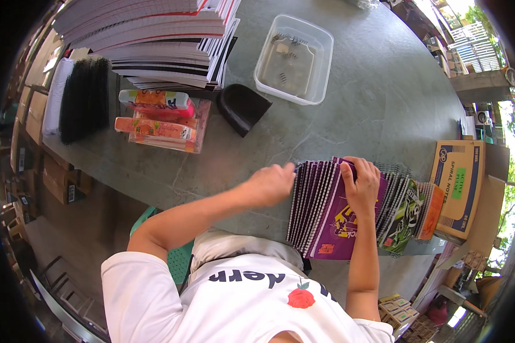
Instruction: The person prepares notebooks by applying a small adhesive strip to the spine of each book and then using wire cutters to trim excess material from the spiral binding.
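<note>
A row of purple spiral notebooks (pixel 339 228) stands packed together at the table's near edge, coils toward the left. My right hand (pixel 361 182) is wrapped over the top edge of the rightmost purple cover, thumb on its face. Close beside the far left corner of the row is my left hand (pixel 273 184), fingers curled in and slightly blurred. Whatever may be in its fingers is hidden. Against the row's right side lean green and black spiral notebooks (pixel 403 220), then orange ones (pixel 430 212).
A clear plastic tub (pixel 294 94) holds several small wire coils. Left of it lie a black curved piece (pixel 241 108), pink and orange packets (pixel 157 123), a black-bristled brush (pixel 84 100) and tall notebook stacks (pixel 154 43). A cardboard box (pixel 458 188) sits at the right edge.
</note>
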A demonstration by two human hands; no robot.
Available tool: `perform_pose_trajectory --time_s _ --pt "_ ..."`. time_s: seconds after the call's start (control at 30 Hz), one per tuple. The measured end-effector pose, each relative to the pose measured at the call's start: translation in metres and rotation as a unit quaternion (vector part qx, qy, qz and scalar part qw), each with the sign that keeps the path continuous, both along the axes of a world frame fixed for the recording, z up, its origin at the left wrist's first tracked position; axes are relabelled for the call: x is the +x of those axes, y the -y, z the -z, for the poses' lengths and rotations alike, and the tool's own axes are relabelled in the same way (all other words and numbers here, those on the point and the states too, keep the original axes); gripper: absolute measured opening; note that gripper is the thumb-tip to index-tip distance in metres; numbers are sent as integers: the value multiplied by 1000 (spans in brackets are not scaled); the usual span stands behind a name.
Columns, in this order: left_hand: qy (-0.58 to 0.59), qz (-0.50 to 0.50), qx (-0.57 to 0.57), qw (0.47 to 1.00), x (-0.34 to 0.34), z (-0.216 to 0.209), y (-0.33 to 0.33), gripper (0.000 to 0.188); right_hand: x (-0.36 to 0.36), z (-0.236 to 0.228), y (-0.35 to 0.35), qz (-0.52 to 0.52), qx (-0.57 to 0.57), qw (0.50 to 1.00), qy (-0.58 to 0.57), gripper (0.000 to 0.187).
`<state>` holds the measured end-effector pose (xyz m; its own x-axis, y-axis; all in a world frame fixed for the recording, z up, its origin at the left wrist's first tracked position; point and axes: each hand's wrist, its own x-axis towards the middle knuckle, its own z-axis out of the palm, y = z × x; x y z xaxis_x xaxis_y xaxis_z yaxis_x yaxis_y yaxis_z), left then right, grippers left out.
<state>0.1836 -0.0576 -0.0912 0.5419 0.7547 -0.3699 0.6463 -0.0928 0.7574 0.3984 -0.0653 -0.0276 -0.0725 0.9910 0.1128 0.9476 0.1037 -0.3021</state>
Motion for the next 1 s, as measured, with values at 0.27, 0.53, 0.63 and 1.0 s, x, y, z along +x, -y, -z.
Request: perform_pose_trajectory --time_s 0.27,0.53,0.63,1.0 --pt "227 -55 -409 882 -27 6 -19 33 1 -1 0 -4 -1 1000 4 39" --pt "281 -105 -490 818 -16 15 -19 31 2 0 0 -5 3 1000 3 39" --pt "279 -104 -500 813 -22 20 -18 31 0 -2 0 -2 -4 1000 1 38" --pt "277 -104 -437 849 -11 20 -13 31 0 -1 0 -2 -2 1000 0 38"
